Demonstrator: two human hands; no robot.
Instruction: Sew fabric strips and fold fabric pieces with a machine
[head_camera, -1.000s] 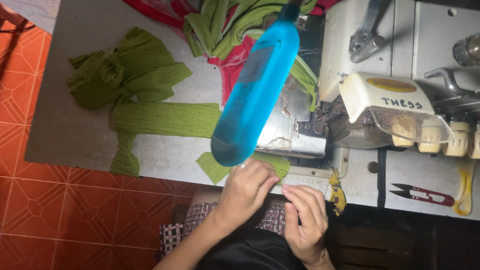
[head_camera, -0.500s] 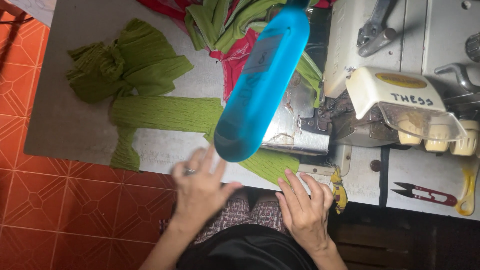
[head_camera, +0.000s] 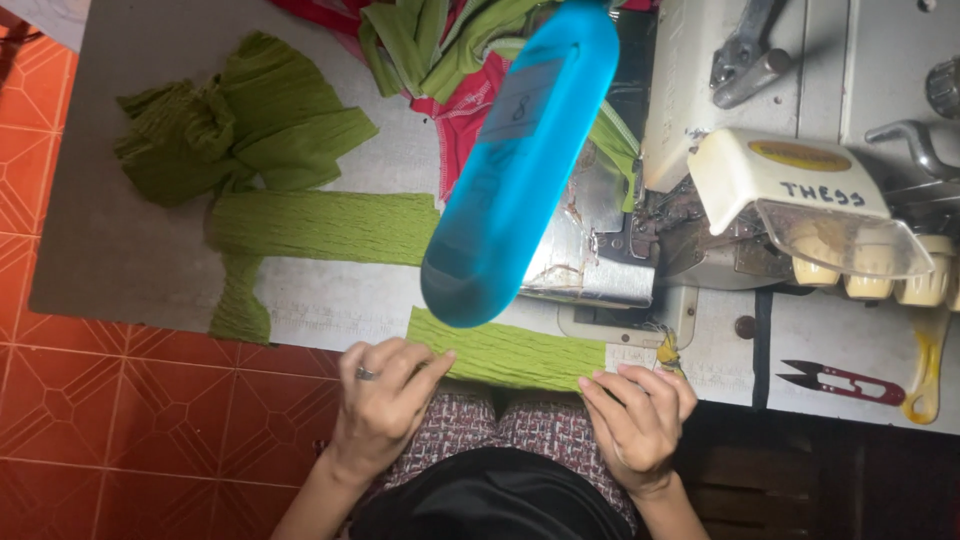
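A short strip of green crinkled fabric (head_camera: 510, 352) lies along the near edge of the grey sewing table (head_camera: 130, 260). My left hand (head_camera: 385, 400), with a ring on one finger, pinches the strip's left end. My right hand (head_camera: 640, 415) holds its right end with the fingers curled over the cloth. The strip is stretched flat between both hands, just in front of the white overlock sewing machine (head_camera: 790, 190). A blue translucent tube-shaped thing (head_camera: 520, 160) hangs close to the camera and hides part of the machine's metal plate (head_camera: 590, 260).
A long green strip (head_camera: 320, 225) and a heap of green pieces (head_camera: 230, 125) lie on the table's left. More green and red cloth (head_camera: 450, 60) is piled at the back. Red thread snips (head_camera: 840, 382) rest at the right. Orange floor tiles (head_camera: 100, 420) lie to the left.
My left hand has moved left and spread the green strip out along the table edge. My right hand shifted right onto the strip's other end. The camera view tilted slightly.
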